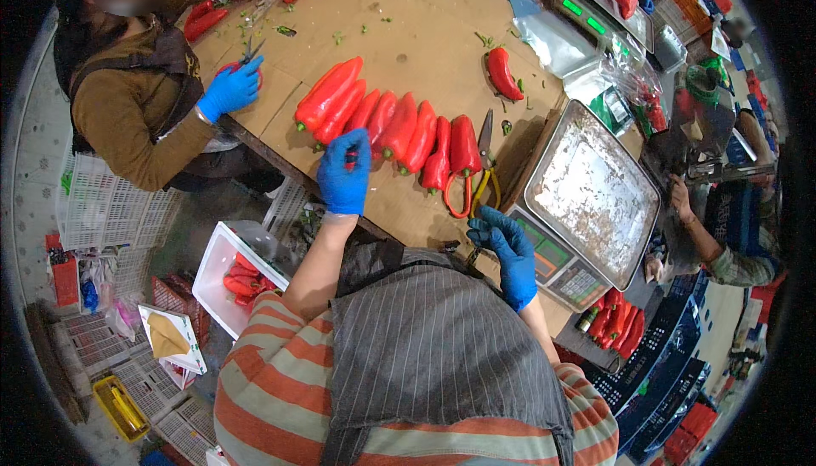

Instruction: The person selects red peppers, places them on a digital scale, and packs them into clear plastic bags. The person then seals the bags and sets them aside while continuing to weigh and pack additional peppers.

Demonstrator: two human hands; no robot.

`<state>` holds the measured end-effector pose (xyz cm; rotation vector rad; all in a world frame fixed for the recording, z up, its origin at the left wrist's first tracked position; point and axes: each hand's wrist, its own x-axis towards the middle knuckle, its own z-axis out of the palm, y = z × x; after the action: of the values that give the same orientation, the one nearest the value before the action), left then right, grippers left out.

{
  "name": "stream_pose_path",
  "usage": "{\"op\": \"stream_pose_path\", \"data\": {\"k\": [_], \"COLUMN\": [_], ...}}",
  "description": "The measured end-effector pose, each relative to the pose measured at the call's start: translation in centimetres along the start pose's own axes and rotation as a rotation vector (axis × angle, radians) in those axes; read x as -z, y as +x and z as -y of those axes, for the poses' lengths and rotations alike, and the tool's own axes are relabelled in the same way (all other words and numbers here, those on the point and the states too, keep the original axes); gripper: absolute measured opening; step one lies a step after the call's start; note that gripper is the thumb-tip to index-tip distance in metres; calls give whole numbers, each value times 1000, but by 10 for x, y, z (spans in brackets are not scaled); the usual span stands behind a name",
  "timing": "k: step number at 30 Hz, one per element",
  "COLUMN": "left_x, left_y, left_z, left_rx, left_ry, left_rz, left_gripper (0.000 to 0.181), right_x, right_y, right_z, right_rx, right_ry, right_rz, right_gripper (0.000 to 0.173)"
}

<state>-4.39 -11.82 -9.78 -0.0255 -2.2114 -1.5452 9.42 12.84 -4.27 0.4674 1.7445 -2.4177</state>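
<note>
Several long red peppers (396, 127) lie side by side in a slanting row on the cardboard-covered table (408, 26). My left hand (344, 172), in a blue glove, is at the near ends of the peppers on the left side of the row. Its fingers are curled, with a bit of red showing between them; whether it grips a pepper is not clear. Scissors (486, 147) with red and yellow handles rest at the row's right end. Just below those handles is my gloved right hand (508, 252), fingers loosely apart and holding nothing. A single red pepper (503, 74) lies farther back.
A scale with a worn metal pan (593, 192) stands at my right. Across the left corner, a co-worker's gloved hand (234, 86) holds scissors (250, 51). A white foam box (220, 274) with peppers is at lower left. Plastic bags (554, 35) lie at back right.
</note>
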Motion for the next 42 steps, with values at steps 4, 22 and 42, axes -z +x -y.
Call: {"op": "stream_pose_path", "data": {"k": [4,22,42], "left_x": [-8,-13,-24], "left_y": [0,-9,12], "left_z": [-19,-61,-122], "left_rx": [-262,483,276], "left_ry": [310,-768,-951], "left_rz": [208,309,703], "left_gripper": [46,30,51], "right_x": [-1,-39,-31], "right_y": [1,25,9], "right_z": [1,23,28], "right_rx": [-7,111,-113], "right_ry": [-39,14,489], "right_rz": [55,193,358], "right_gripper": [31,49,70]}}
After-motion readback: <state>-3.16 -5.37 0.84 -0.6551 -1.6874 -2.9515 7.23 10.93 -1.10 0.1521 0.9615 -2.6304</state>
